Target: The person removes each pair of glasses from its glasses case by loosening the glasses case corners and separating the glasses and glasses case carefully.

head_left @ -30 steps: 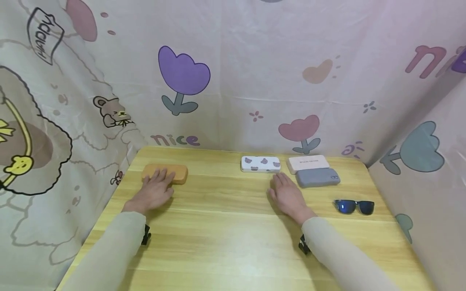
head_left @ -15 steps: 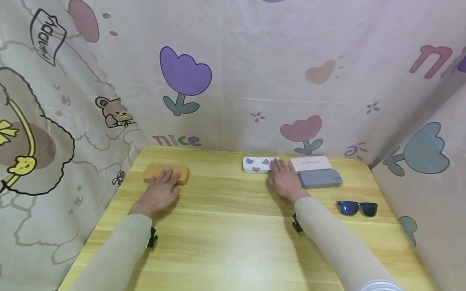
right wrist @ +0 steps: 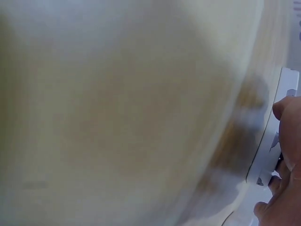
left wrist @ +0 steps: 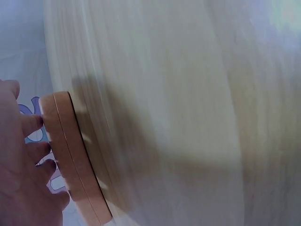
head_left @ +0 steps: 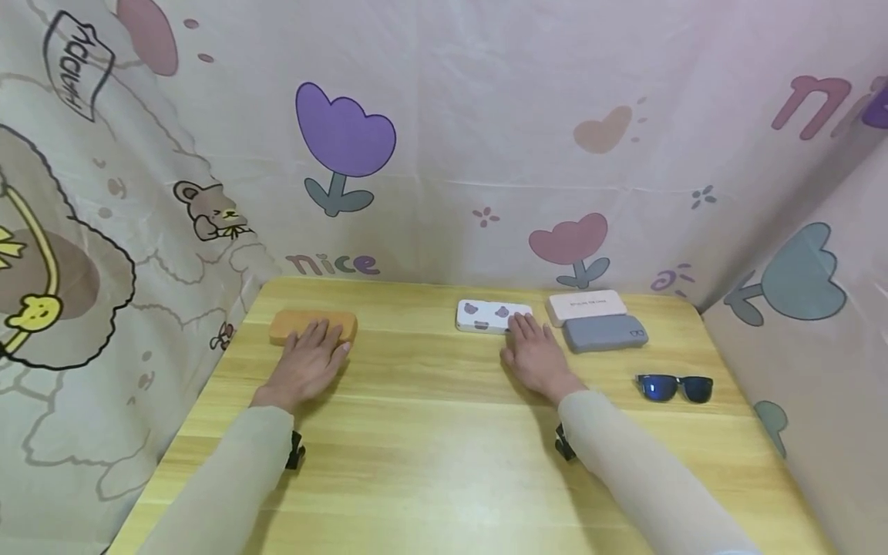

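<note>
In the head view my left hand [head_left: 305, 362] rests its outstretched fingers on the near right part of an orange glasses case [head_left: 312, 317]. The left wrist view shows those fingertips on the side of the orange case [left wrist: 70, 146]. My right hand [head_left: 537, 356] lies over the right end of a white glasses case with bear-face prints [head_left: 482, 316], fingers extended onto its top. In the right wrist view the thumb touches the near side of the white case [right wrist: 270, 141]; the other fingers are partly hidden. Both cases are closed and lie flat.
A pale pink case [head_left: 586, 307] and a grey-blue glasses case [head_left: 607, 333] lie side by side, right of the right hand. Dark blue sunglasses [head_left: 674, 388] lie folded out near the right edge of the wooden table [head_left: 430, 462]. A printed curtain [head_left: 444, 139] surrounds the table.
My right hand has moved up onto the right end of the white case, which has shifted slightly toward me. My left hand has slid a little rightward along the orange case.
</note>
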`<state>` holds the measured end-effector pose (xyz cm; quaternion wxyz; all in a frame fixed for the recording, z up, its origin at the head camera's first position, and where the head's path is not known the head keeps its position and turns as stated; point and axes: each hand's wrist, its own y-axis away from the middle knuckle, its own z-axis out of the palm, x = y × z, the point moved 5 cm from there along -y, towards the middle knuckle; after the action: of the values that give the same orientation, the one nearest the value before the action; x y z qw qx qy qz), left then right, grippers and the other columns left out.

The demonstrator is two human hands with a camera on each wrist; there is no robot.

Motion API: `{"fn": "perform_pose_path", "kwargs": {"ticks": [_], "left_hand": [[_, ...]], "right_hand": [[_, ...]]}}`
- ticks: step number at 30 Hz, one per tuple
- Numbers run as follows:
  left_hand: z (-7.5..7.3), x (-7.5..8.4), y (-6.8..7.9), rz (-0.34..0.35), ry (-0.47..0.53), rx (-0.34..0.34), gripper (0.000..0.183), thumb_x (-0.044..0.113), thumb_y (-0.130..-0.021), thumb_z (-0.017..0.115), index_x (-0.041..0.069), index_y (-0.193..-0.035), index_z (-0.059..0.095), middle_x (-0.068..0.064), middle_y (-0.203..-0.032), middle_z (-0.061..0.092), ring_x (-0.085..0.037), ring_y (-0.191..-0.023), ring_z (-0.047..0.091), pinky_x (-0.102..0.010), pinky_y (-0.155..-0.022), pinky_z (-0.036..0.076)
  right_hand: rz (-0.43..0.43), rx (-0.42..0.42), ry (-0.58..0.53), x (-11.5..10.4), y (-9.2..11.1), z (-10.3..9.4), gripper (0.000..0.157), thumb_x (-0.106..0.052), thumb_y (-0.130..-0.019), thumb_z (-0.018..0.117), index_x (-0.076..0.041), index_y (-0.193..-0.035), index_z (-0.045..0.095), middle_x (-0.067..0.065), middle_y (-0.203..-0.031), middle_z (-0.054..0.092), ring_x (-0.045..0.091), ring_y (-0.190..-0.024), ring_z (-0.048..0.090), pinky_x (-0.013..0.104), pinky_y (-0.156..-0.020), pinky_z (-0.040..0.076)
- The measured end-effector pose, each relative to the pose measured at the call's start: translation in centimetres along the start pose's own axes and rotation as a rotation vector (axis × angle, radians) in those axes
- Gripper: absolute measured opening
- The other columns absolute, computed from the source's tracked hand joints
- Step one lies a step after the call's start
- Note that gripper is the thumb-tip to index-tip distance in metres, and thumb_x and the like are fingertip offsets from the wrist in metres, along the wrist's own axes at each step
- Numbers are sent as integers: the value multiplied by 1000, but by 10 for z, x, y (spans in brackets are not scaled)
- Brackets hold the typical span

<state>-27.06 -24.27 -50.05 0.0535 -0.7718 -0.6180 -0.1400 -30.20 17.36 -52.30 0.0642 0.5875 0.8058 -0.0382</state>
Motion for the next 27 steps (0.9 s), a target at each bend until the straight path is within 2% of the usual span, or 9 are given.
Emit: {"fn": "perform_pose_path", "kwargs": {"ticks": [5,8,12,15,19,23,27], "left_hand": [[3,5,-2,-18,-31,29,76,55,-113,14,3,-166,25,-29,-172,16,-51,-159,10,-72,-124,1],[7,11,-4,-21,-36,43,71,52,-114,21,4,-166,25,-28,-172,17,-50,-160,11,-71,-125,3],[14,25,-5,17,-34,80,66,46,-114,33,4,-165,31,-27,-170,24,-49,-159,17,-68,-126,8],[21,41,-5,59,-19,119,63,43,-113,40,3,-162,37,-25,-168,31,-46,-158,22,-64,-128,11],[30,70,-1,129,24,164,60,42,-110,49,4,-158,45,-23,-165,40,-43,-156,30,-61,-128,16],[38,99,2,210,61,172,64,44,-106,58,5,-156,47,-22,-162,44,-42,-154,34,-61,-127,21],[44,122,4,269,73,148,77,49,-100,68,4,-158,45,-21,-162,44,-41,-155,34,-60,-127,23]], "right_hand": [[-25,23,10,-8,14,1,72,-42,-110,46,-1,-165,26,19,-173,25,40,-161,21,62,-127,19],[-38,24,19,-13,22,2,71,-42,-110,46,-2,-165,27,19,-172,26,40,-160,22,62,-127,19],[-64,32,31,-20,34,4,70,-42,-111,46,-1,-165,28,19,-171,27,39,-160,24,61,-127,21],[-84,36,42,-26,44,4,69,-41,-111,47,-1,-164,29,20,-171,28,39,-160,25,61,-126,23],[-106,39,41,-32,58,2,69,-40,-110,48,0,-164,31,19,-171,30,39,-159,27,61,-126,25],[-130,36,40,-40,70,3,69,-41,-110,50,-1,-164,32,18,-171,31,38,-159,28,60,-126,25],[-160,39,55,-50,83,4,68,-41,-110,49,-1,-163,34,17,-170,33,37,-158,30,59,-126,26]]}}
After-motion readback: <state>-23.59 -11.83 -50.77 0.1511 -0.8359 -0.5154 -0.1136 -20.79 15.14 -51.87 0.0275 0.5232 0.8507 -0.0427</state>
